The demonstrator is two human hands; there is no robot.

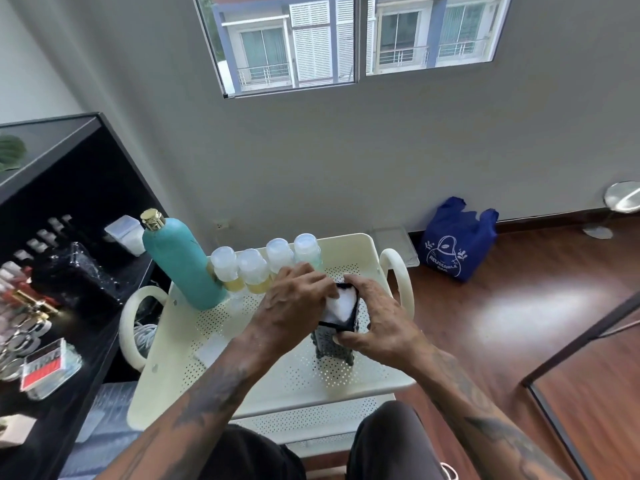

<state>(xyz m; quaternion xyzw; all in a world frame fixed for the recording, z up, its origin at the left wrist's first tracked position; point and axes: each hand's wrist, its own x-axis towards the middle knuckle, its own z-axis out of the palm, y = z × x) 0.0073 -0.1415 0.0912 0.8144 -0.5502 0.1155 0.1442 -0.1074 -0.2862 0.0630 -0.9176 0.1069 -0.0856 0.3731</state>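
Observation:
A small dark square box (337, 344) stands on the cream perforated cart top (263, 375). Its open top is filled with white cotton-like material (341, 308). My left hand (294, 303) lies over the box's left side, fingers curled onto the white filling. My right hand (377, 320) grips the box from the right, thumb at its front lower edge. The box's lower part has a studded dark surface.
A teal bottle (180, 265) with a gold cap and several clear-capped bottles (252, 268) line the cart's far side. A black shelf (69, 271) with cosmetics stands at the left. A blue reusable bag (457, 237) sits on the wooden floor by the wall.

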